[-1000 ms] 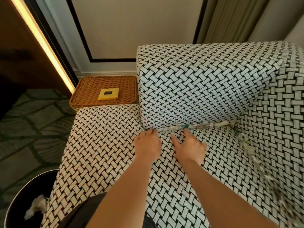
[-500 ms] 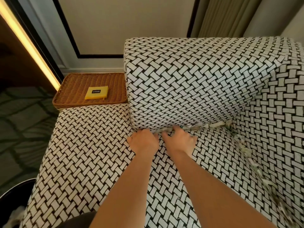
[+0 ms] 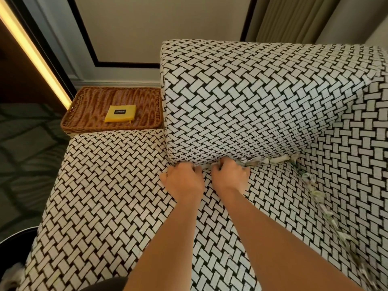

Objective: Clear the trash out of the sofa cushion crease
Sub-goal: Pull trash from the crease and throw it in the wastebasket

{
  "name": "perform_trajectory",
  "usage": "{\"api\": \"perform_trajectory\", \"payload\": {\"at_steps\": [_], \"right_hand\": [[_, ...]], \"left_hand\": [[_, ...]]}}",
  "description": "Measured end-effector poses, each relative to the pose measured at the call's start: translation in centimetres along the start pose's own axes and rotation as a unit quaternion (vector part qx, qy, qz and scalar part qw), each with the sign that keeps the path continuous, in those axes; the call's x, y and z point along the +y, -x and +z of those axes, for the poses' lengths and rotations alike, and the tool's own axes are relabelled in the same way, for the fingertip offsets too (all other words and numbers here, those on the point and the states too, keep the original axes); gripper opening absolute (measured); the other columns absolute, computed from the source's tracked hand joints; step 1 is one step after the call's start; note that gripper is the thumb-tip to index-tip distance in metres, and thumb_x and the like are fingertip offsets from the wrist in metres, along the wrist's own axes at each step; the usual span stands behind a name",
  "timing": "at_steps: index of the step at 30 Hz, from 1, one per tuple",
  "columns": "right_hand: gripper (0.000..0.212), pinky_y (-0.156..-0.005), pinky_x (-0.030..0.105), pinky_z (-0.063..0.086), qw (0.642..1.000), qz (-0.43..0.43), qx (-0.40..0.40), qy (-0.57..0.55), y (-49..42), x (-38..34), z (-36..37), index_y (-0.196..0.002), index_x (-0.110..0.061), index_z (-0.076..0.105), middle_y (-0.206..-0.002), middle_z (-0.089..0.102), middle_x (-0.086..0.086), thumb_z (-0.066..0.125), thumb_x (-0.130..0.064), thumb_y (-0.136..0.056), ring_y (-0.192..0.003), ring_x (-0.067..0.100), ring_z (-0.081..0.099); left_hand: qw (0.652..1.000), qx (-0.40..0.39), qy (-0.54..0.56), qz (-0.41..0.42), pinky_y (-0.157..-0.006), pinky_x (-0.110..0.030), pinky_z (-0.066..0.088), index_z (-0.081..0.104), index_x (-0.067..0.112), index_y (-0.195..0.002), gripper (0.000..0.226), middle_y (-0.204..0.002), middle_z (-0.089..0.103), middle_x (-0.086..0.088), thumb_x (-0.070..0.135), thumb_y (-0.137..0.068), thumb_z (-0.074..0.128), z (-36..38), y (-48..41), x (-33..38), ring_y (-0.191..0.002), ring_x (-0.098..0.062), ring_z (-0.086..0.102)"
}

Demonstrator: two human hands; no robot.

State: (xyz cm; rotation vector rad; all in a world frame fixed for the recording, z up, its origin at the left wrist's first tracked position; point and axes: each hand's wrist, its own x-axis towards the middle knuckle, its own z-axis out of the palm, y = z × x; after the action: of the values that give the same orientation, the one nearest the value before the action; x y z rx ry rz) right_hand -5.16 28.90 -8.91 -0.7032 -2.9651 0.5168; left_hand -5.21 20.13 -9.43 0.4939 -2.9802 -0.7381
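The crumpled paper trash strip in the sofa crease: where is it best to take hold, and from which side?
Pinch the crumpled pale paper trash strip at its bulging end near the corner, coming from the front, low over the seat cushion. It lies wedged under the black-and-white woven-pattern back cushion, so only its front edge shows.

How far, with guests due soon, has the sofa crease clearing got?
Early stage. Done: the bin at lower left already holds some whitish waste. In hand: left hand and right hand dig, curled, into the back crease; whether they grip anything is hidden. Left: paper scraps line that crease beyond the right hand, and more run down the side crease.
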Motion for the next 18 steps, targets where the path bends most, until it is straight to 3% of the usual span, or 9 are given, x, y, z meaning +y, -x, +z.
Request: {"api": "perform_trajectory", "payload": {"at_steps": [6,10,14,18], "right_hand": [[0.020,-0.090,0.033,0.033,1.000,-0.007,0.012,-0.011,0.1,0.2,0.3,-0.090,-0.015,0.060,-0.079,0.068,0.006,0.044,-0.026,-0.090,-0.064,0.021,0.045],[0.021,-0.079,0.032,0.031,0.998,-0.008,0.032,-0.056,0.4,0.4,0.4,-0.093,-0.015,0.058,-0.081,0.068,0.007,0.041,-0.028,-0.092,-0.069,0.022,0.048],[0.022,-0.084,0.033,0.035,0.995,-0.023,0.038,-0.094,1.0,0.5,-0.1,-0.101,-0.013,0.057,-0.082,0.068,0.007,0.039,-0.026,-0.096,-0.068,0.017,0.037],[0.020,-0.083,0.031,0.036,0.993,-0.062,0.047,-0.092,1.3,0.7,0.2,-0.094,-0.017,0.059,-0.077,0.067,0.001,0.044,-0.031,-0.095,-0.067,0.017,0.053]], "left_hand": [[0.999,0.007,0.032,0.000,-0.082,-0.033,0.028,0.069,0.030,-0.095,0.019,-0.081,0.067,0.008,0.040,-0.089,0.054,0.0,0.1,-0.1,-0.080,-0.011,0.055],[0.999,0.009,0.049,0.011,-0.080,-0.033,0.027,0.068,0.029,-0.089,0.021,-0.073,0.065,0.006,0.040,-0.091,0.050,0.0,0.3,-0.3,-0.071,-0.013,0.056],[0.998,-0.003,0.059,0.025,-0.083,-0.033,0.027,0.063,0.024,-0.082,0.026,-0.068,0.061,0.005,0.036,-0.094,0.042,-0.1,0.4,-0.3,-0.065,-0.016,0.055],[0.996,-0.022,0.077,0.046,-0.085,-0.032,0.026,0.060,0.023,-0.081,0.025,-0.071,0.066,0.002,0.037,-0.095,0.043,-0.3,0.4,-0.6,-0.064,-0.016,0.057]]}}
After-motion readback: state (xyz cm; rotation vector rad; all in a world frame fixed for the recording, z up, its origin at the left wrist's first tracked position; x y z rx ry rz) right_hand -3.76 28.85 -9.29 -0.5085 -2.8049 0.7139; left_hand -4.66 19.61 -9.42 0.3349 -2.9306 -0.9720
